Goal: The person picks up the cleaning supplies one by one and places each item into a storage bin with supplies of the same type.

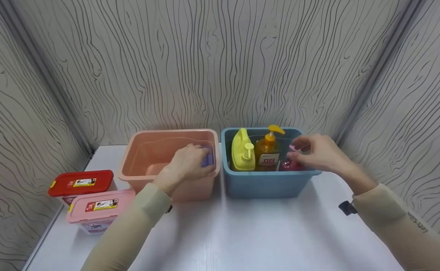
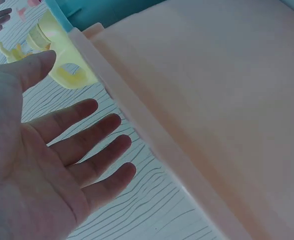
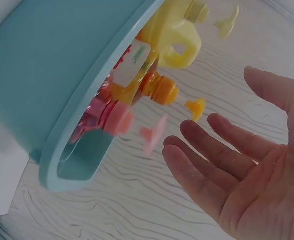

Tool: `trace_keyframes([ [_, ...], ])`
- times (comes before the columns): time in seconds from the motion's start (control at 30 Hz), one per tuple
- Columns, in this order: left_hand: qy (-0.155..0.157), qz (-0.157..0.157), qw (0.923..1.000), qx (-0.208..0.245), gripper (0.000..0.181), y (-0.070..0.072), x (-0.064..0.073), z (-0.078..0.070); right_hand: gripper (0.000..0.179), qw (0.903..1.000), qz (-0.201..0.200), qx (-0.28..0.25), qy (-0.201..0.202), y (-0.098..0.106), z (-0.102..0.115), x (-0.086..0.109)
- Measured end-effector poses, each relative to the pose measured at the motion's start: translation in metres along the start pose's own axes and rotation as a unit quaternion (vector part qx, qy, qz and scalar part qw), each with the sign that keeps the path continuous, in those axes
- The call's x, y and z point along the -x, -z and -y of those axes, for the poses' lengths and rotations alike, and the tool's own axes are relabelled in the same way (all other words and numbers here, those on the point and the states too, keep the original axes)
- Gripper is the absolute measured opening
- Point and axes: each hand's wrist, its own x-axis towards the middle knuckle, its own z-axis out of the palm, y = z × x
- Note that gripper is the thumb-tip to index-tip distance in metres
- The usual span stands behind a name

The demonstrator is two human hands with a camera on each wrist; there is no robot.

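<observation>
My left hand (image 1: 188,163) is over the right side of a salmon-pink bin (image 1: 175,131), above a purple item (image 1: 208,158) that it partly hides. The left wrist view shows that palm (image 2: 42,165) with fingers spread and holding nothing. Beside the right end of a blue bin (image 1: 267,187) is my right hand (image 1: 323,152), close to a pink-red pump bottle (image 1: 290,165). In the right wrist view its fingers are extended, apart from the pink pump (image 3: 151,135). An amber pump bottle (image 1: 269,148) and a yellow jug with a pump (image 1: 238,152) also stand in the blue bin.
Two lidded tubs sit left of the salmon bin, one with a red lid (image 1: 82,182) and one with a pink lid (image 1: 103,205) in front. Wood-grain panels (image 1: 190,67) enclose the white table (image 1: 250,233) at the back and sides.
</observation>
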Motion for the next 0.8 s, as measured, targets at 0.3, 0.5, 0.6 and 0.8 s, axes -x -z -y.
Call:
trace_keyframes([
  [0.3,0.024,-0.003,0.9997,-0.001,0.054,0.012,0.019,0.012,0.047,0.9997,0.012,-0.006,0.018,-0.008,0.029,-0.003],
  [0.5,0.028,-0.012,0.9995,-0.001,0.049,0.019,0.029,0.022,0.039,0.9982,0.02,-0.011,0.056,-0.02,0.045,-0.009],
  [0.6,0.033,-0.014,0.9994,-0.003,0.047,0.023,0.033,0.027,0.04,0.9975,0.027,-0.018,0.062,-0.026,0.052,-0.013],
  [0.8,0.048,-0.018,0.9986,-0.01,0.049,0.03,0.04,0.036,0.047,0.9961,0.023,-0.025,0.081,-0.04,0.068,-0.019],
])
